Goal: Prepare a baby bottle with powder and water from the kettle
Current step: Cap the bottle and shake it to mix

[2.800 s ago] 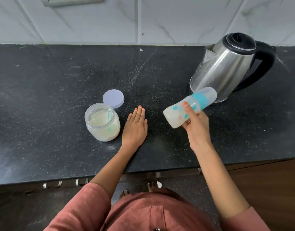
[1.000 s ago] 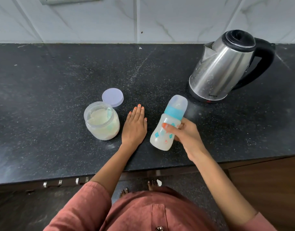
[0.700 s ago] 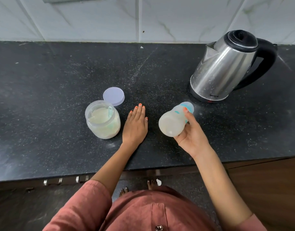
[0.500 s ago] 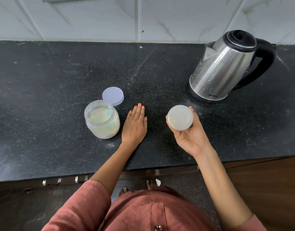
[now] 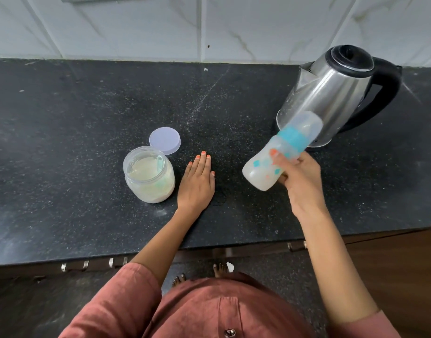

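Milky-white and smeared with blur, the baby bottle [image 5: 280, 154] hangs in the right hand [image 5: 299, 176] just in front of the kettle [image 5: 331, 93], on its side nearer the person. The bottle's long axis is tilted. The clear cap [image 5: 307, 123] and blue collar [image 5: 293, 140] point up and away at the kettle's lower wall, and the base points down to the kettle's left. Whether cap and kettle touch cannot be told.

The fingers [image 5: 281, 163] are curled round the bottle. The thumb crosses its front just under the collar, and the rest wrap behind it, mostly hidden. The blur and the cloudy filling suggest the mixing shake is under way, late in the task.

To stand the bottle down, the wrist would have to roll until the base faces the counter [image 5: 87, 106] in front of the kettle. The right hand is the one placed for that. Further to the kettle's left, the left hand [image 5: 197, 181] lies palm-down on the counter, its fingers straight and holding nothing. Beyond it stands the open powder jar [image 5: 148, 176], with its lid [image 5: 164, 140] lying against the jar's far side.
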Demonstrator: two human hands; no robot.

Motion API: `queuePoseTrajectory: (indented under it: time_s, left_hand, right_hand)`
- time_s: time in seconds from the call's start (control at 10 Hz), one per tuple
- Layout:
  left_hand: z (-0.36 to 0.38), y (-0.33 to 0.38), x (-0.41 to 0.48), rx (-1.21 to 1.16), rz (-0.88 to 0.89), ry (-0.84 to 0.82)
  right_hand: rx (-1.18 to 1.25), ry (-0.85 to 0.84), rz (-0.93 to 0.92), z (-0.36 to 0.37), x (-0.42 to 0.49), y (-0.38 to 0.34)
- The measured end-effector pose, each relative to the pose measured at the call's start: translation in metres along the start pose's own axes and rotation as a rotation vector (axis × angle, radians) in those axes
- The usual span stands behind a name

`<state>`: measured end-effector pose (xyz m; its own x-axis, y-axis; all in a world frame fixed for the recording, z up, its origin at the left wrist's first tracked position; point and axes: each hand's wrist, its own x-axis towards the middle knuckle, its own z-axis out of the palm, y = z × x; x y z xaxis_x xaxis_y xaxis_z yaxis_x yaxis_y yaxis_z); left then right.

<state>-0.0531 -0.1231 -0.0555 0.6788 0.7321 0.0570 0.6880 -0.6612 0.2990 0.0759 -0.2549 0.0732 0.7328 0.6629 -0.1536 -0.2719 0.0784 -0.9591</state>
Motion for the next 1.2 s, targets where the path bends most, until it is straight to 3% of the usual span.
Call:
queuePoseTrajectory:
  time_s: [0.1,0.2,0.3,0.4,0.5,0.6,0.7,0.8,0.9,1.0,1.2]
  left_hand:
    - [-0.001,0.0,0.001,0.002,0.002,0.003]
    - [-0.001,0.0,0.001,0.0,-0.002,-0.004]
    - [-0.001,0.0,0.0,-0.004,-0.003,-0.011]
    - [-0.002,0.0,0.0,-0.007,-0.003,0.0]
    - [-0.002,0.001,0.0,-0.005,-0.001,-0.003]
    - [-0.001,0.0,0.001,-0.001,-0.001,-0.015]
    - [0.0,0.0,0.001,0.0,-0.005,-0.014]
    - [0.0,0.0,0.001,0.005,-0.002,-0.008]
    - [-0.001,0.0,0.001,0.009,-0.003,-0.01]
    - [0.0,0.0,0.001,0.009,-0.005,-0.014]
    - [-0.002,0.002,0.0,-0.005,-0.003,0.0]
  right_hand:
    - [0.27,0.108,0.035,0.001,0.003,0.003]
    - [-0.048,-0.007,0.052,0.005,-0.008,0.019]
    - [-0.209,-0.16,0.053,0.005,-0.017,0.024]
    - [0.079,-0.008,0.028,0.003,-0.003,0.013]
    - [0.155,0.036,0.003,0.005,0.003,0.011]
    - [-0.184,-0.17,0.016,0.009,-0.011,0.02]
    - [-0.154,-0.171,0.004,0.008,-0.008,0.015]
    - [0.196,0.048,0.022,0.008,0.009,0.006]
    - [0.101,-0.02,0.048,0.014,0.004,0.013]
    - [-0.271,-0.225,0.046,0.013,-0.011,0.024]
    - [0.23,0.041,0.056,0.012,0.005,0.016]
